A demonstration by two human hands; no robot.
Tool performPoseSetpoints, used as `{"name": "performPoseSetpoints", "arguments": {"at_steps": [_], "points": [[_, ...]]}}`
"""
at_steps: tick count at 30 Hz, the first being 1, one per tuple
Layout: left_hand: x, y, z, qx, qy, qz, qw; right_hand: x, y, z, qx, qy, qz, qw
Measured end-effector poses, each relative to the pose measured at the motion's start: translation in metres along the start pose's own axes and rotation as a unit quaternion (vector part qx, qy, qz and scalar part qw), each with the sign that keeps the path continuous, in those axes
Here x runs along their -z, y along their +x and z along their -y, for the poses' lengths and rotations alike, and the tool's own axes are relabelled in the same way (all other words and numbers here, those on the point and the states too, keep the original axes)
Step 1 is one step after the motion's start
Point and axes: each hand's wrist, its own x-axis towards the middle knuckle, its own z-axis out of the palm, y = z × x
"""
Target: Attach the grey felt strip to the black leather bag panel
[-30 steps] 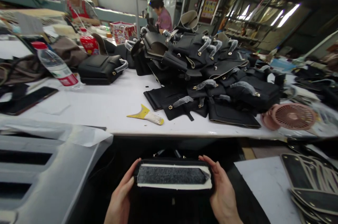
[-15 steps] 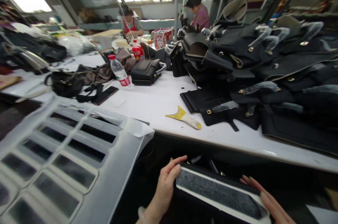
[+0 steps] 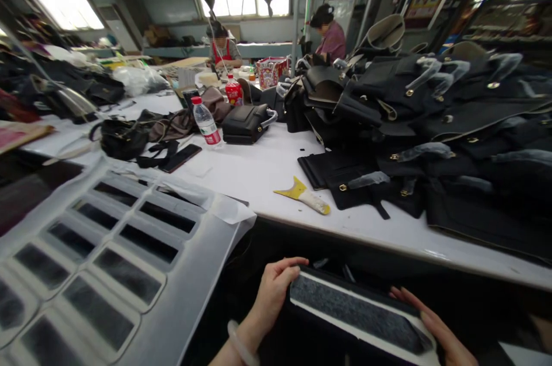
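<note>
Left to right: slotted grey tray [image 3: 107, 251], compartments look dark, contents can't tell. Left hand [image 3: 271, 297] fingers curled over the near end of a black bag base panel [image 3: 357, 314], felt strip face up, held low below the white worktable [image 3: 241, 170]. Right hand [image 3: 435, 328] fingers stretched flat along the far end, cupping rather than clamping. Risk: that loose hold could let the tilted panel slide off. Yellow scraper [image 3: 304, 196] and black bag pile [image 3: 431, 124] sit on the table.
</note>
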Motion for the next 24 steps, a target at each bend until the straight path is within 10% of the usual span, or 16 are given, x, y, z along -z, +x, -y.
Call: {"name": "performPoseSetpoints", "arguments": {"at_steps": [13, 17, 21, 24], "points": [[-0.003, 0.001, 0.018, 0.009, -0.004, -0.014, 1.0, 0.003, 0.0, -0.009, 0.101, 0.011, 0.047, 0.994], [-0.005, -0.003, 0.013, -0.12, 0.079, -0.048, 0.988, 0.004, -0.008, 0.002, 0.165, -0.04, 0.026, 0.985], [-0.012, -0.011, -0.012, -0.284, 0.27, 0.024, 0.92, 0.007, -0.005, 0.009, 0.329, -0.286, 0.048, 0.899], [-0.019, -0.02, -0.027, -0.288, 0.31, 0.105, 0.9, 0.001, 0.013, 0.002, 0.375, -0.409, 0.097, 0.826]]}}
